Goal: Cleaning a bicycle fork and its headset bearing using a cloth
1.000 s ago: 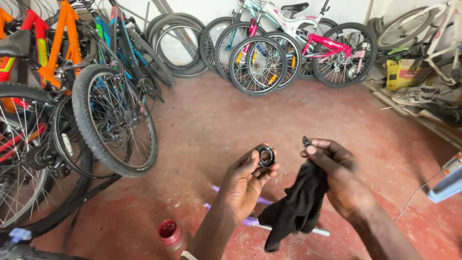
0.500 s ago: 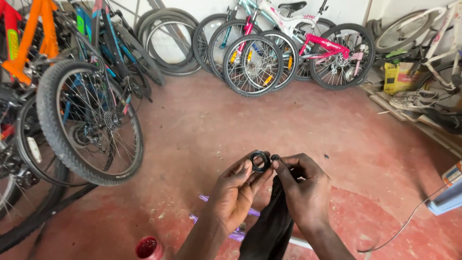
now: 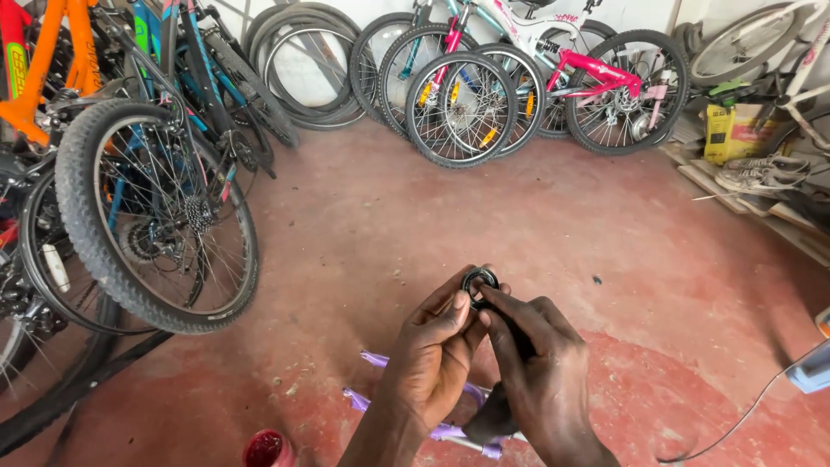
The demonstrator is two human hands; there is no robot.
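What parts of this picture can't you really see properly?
- Small black ring, head view: mostly covered by the fingertips of the left hand and right hand; its inside is too small to tell.
- Black cloth: largely hidden under the right hand.
- Purple frame on the floor: hidden behind both hands.
- Red pot: cut off by the bottom edge.
- Orange bicycle: cut off by the left edge.

Two hands (image 3: 432,355) (image 3: 540,380), one black ring (image 3: 478,281), one red can (image 3: 264,450), one pink bicycle (image 3: 605,78).
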